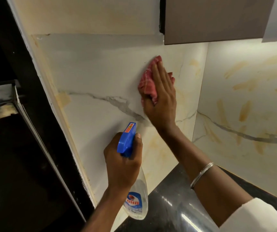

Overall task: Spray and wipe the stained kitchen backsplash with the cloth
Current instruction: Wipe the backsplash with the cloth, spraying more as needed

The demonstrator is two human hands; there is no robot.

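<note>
The left hand (122, 163) wraps tight round the neck of the spray bottle (137, 198), its blue nozzle (127, 138) aimed at the backsplash (101, 72) — ready to squirt. Above the bottle, the right hand (161, 97) lies flat with straight fingers, pushing the red checked cloth (147, 81) on the wall to rub it. Yellow stains (156, 148) sit just right of the bottle. The bottle is see-through — I cannot tell how full.
</note>
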